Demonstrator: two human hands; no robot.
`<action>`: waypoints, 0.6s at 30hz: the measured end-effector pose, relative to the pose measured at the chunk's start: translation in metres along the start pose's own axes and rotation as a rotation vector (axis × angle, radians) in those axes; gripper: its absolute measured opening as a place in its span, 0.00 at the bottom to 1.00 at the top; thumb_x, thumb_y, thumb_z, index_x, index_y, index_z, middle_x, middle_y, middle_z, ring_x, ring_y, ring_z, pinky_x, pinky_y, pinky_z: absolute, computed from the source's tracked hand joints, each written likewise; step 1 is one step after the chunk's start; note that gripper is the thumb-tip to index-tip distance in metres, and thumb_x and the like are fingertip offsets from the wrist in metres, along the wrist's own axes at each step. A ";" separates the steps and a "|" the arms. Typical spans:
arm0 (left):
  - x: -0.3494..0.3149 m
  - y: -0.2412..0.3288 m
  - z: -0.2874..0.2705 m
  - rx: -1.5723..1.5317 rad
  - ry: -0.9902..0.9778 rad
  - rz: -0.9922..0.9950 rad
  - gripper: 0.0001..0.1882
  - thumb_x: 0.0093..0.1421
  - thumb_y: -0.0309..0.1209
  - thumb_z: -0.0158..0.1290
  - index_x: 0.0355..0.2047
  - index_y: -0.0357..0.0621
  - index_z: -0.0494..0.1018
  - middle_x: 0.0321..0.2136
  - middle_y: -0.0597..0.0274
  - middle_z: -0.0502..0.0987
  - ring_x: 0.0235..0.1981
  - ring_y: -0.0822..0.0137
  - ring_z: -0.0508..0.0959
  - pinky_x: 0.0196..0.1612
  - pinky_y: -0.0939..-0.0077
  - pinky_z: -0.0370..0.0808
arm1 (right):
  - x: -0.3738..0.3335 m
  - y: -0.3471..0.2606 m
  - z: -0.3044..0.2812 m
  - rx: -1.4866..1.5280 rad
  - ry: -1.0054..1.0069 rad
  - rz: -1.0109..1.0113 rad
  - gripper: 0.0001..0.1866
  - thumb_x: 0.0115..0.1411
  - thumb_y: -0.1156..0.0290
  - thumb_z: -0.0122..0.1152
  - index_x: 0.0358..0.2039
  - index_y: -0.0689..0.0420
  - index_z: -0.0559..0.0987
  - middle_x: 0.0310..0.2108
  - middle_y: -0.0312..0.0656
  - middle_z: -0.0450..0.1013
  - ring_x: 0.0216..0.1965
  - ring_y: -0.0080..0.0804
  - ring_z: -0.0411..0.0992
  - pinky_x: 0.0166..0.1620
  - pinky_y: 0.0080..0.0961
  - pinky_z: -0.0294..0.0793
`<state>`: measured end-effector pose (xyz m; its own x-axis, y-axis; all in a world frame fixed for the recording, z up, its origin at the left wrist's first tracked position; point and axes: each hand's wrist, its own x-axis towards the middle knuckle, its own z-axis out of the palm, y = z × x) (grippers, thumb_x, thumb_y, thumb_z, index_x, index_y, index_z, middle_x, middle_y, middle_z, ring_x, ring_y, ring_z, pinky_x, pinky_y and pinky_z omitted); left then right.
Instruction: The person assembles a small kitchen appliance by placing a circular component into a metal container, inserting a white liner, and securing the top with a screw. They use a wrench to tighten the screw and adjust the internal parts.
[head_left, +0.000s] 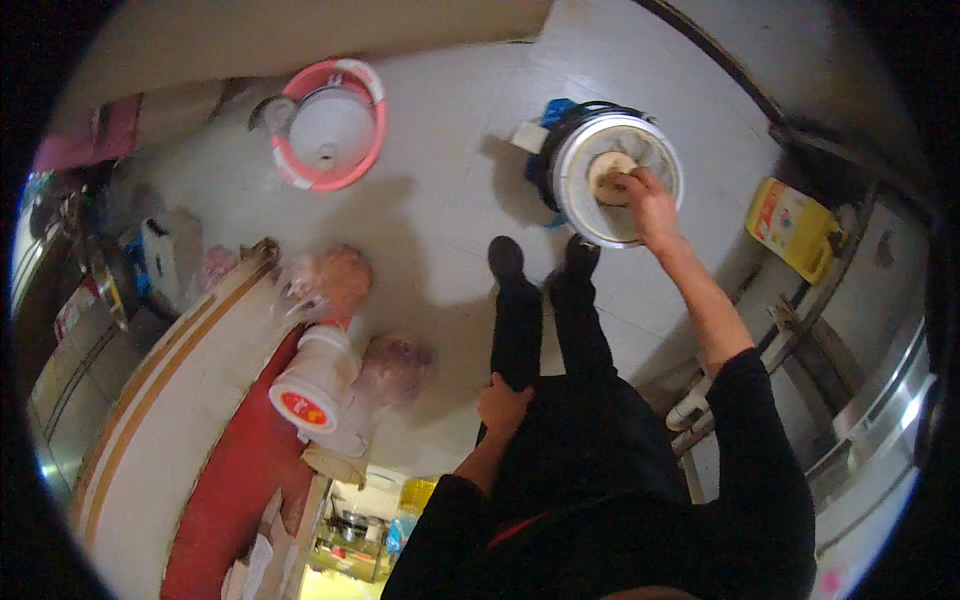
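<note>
Right hand (650, 205) in over the drum (574, 192), fingers curled in close at the beige disc (603, 166) in the middle of its round top; whether they pinch anything, I cannot tell. The drum sits on the floor (450, 150), just beyond the person's shoes (506, 258), silver rim facing up. And the left hand (505, 403)? Down on the leg near the knee, fingers partly bent, any grip on the cloth too hard to make out. Over on the right, a yellow jug (793, 228); far left, a pink basin (380, 125) (something whitish inside it).
</note>
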<state>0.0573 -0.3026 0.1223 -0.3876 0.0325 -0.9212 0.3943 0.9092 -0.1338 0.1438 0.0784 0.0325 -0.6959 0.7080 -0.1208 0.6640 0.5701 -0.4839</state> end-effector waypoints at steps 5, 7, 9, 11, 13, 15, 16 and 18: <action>0.002 -0.001 0.001 -0.003 -0.021 -0.083 0.39 0.46 0.53 0.61 0.52 0.41 0.63 0.42 0.44 0.72 0.43 0.46 0.75 0.43 0.54 0.73 | 0.005 -0.004 -0.001 -0.085 -0.030 0.014 0.10 0.54 0.72 0.56 0.38 0.55 0.78 0.36 0.46 0.72 0.34 0.47 0.74 0.37 0.40 0.75; 0.002 -0.002 0.001 -0.016 -0.027 -0.095 0.39 0.45 0.53 0.61 0.52 0.41 0.63 0.42 0.44 0.72 0.43 0.46 0.75 0.42 0.54 0.73 | 0.010 -0.009 -0.001 -0.142 -0.123 0.159 0.12 0.52 0.72 0.59 0.39 0.55 0.78 0.34 0.46 0.73 0.33 0.48 0.74 0.37 0.40 0.75; 0.003 -0.003 0.001 -0.020 -0.005 -0.096 0.40 0.45 0.53 0.61 0.52 0.41 0.63 0.42 0.44 0.72 0.43 0.45 0.75 0.42 0.54 0.74 | 0.015 -0.015 -0.003 -0.142 -0.170 0.221 0.15 0.54 0.59 0.61 0.38 0.55 0.76 0.34 0.46 0.75 0.32 0.48 0.75 0.34 0.41 0.75; 0.002 -0.003 0.002 -0.023 0.012 -0.068 0.40 0.45 0.53 0.61 0.52 0.42 0.63 0.41 0.44 0.72 0.42 0.45 0.75 0.42 0.54 0.74 | 0.017 -0.020 -0.006 -0.214 -0.288 0.410 0.20 0.54 0.52 0.61 0.37 0.55 0.75 0.35 0.46 0.75 0.32 0.48 0.76 0.33 0.40 0.74; 0.002 -0.004 0.001 -0.054 0.025 -0.053 0.40 0.44 0.52 0.61 0.51 0.41 0.63 0.42 0.43 0.72 0.41 0.45 0.75 0.42 0.54 0.74 | 0.014 -0.025 -0.009 -0.247 -0.197 0.322 0.24 0.53 0.48 0.60 0.40 0.56 0.72 0.28 0.49 0.75 0.27 0.46 0.76 0.30 0.40 0.75; 0.001 -0.005 0.000 -0.077 0.027 -0.044 0.40 0.44 0.52 0.61 0.51 0.41 0.63 0.42 0.43 0.71 0.41 0.45 0.76 0.42 0.54 0.74 | 0.010 -0.028 -0.012 -0.220 -0.124 0.327 0.24 0.51 0.49 0.62 0.37 0.57 0.74 0.30 0.49 0.75 0.29 0.46 0.76 0.31 0.39 0.76; 0.001 -0.006 0.000 -0.082 0.031 -0.034 0.39 0.44 0.52 0.62 0.51 0.41 0.63 0.42 0.43 0.71 0.41 0.45 0.76 0.42 0.54 0.74 | 0.009 -0.029 -0.010 -0.193 -0.089 0.305 0.24 0.52 0.50 0.62 0.37 0.58 0.74 0.30 0.49 0.75 0.29 0.46 0.76 0.32 0.39 0.76; 0.001 -0.007 -0.001 -0.076 0.023 -0.046 0.39 0.44 0.52 0.62 0.50 0.41 0.63 0.43 0.43 0.71 0.41 0.44 0.75 0.42 0.54 0.74 | 0.009 -0.029 -0.007 -0.141 -0.074 0.309 0.17 0.53 0.58 0.63 0.37 0.57 0.77 0.34 0.47 0.75 0.32 0.47 0.75 0.34 0.41 0.75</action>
<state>0.0531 -0.3080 0.1225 -0.4231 -0.0015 -0.9061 0.3115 0.9388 -0.1471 0.1201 0.0707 0.0512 -0.4705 0.8271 -0.3075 0.8741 0.3891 -0.2909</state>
